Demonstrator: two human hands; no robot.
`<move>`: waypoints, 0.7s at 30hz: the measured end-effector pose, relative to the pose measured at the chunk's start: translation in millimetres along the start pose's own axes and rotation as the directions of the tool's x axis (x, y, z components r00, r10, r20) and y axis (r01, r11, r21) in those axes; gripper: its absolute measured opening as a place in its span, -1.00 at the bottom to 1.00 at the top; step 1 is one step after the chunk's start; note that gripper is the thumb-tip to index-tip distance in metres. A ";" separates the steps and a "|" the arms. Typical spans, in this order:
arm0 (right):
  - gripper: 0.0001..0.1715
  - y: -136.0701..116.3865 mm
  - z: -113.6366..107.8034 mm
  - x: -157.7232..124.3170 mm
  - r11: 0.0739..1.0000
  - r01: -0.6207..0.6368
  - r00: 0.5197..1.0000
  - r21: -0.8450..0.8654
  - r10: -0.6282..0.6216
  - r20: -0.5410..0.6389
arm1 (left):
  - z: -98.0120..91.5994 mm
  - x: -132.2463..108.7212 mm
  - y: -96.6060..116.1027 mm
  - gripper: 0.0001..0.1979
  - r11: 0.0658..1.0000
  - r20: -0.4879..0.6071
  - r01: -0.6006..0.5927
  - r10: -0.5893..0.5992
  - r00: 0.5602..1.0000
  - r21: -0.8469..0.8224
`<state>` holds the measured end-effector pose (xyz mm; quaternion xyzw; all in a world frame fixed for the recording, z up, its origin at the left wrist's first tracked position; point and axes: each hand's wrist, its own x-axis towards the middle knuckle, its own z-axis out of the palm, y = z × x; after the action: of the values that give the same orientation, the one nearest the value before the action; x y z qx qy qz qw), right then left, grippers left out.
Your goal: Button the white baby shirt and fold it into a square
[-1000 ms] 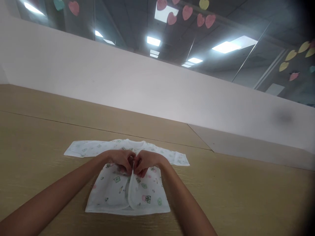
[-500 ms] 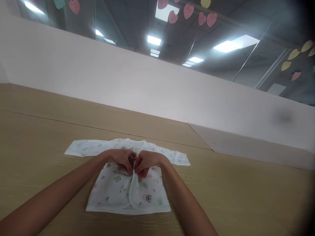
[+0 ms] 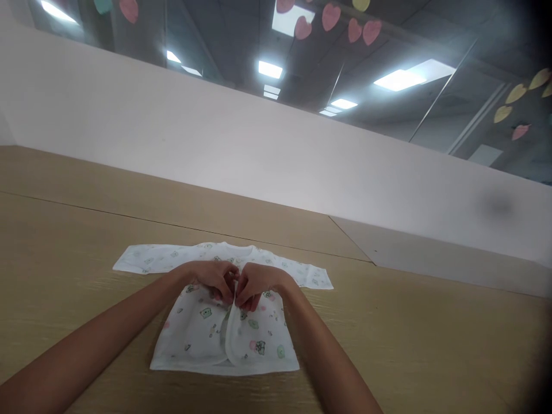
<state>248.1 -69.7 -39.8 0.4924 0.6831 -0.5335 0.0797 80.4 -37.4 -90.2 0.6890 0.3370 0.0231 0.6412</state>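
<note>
Left hand (image 3: 214, 280) was curled and mostly closed, fingers bent in to pinch the raised front edge (image 3: 235, 293) of the white cotton baby top (image 3: 190, 339), just below its neckline (image 3: 241, 249). Right hand (image 3: 257, 286) mirrored it from the other side, also curled and closed on that edge, knuckles almost touching the left hand. Right fingers (image 3: 248, 303) partly hid the contact, so couldn't tell which fabric layers each hand had.

Front flap (image 3: 233, 339) ran from between the hands down to the hem of the top, curving over the panel beneath. Top lay flat and squared to the person, with sleeves (image 3: 146, 260) spread out to both sides beyond the hands. Small green and pink prints (image 3: 206, 313) covered the fabric.

Handling call: very light, soft and limp, no stiffness. Likely to bunch or drag if pulled. Best hold is a pinch on the hemmed edges, where the fabric looks firmest.

Forearms (image 3: 99, 328) came in from the near side of the top. Light wood tabletop (image 3: 388, 322) lay under the top, with a white wall (image 3: 215, 144) beyond it. Paper hearts (image 3: 330, 17) hung above that wall.
</note>
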 end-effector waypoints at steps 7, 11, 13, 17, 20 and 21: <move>-0.88 2.2 1.8 4.9 0.999 -0.017 1.000 -0.050 0.017 0.002 | 1.7 2.1 2.1 -0.52 0.995 -0.069 0.030 -0.023 0.997 0.097; -0.90 0.3 3.7 4.1 0.999 -0.043 0.999 -0.032 0.043 0.003 | 2.5 0.2 6.3 -0.62 0.993 -0.030 0.041 -0.037 0.999 0.114; -0.91 -1.8 4.5 2.6 0.999 -0.048 0.999 -0.021 0.048 -0.004 | 3.1 -2.3 9.6 -0.69 0.995 0.025 0.007 -0.009 1.000 0.101; -0.95 -3.5 4.8 1.4 0.998 -0.056 0.998 -0.040 0.054 -0.037 | 4.9 -5.8 14.4 -0.67 1.000 0.065 -0.020 0.018 0.998 0.022; -0.95 -1.2 3.4 3.0 0.998 -0.040 0.999 -0.057 0.038 -0.029 | 6.3 -3.9 12.9 -0.55 1.000 0.030 -0.005 0.005 1.000 -0.018; -0.94 -0.1 2.8 3.5 0.998 -0.030 0.999 -0.056 0.029 -0.019 | 6.7 -2.6 11.5 -0.51 1.000 0.013 0.000 0.001 1.000 -0.028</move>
<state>245.1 -69.9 -43.1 0.5046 0.6914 -0.5082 0.0951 86.5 -43.9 -80.0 0.6802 0.3324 0.0237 0.6529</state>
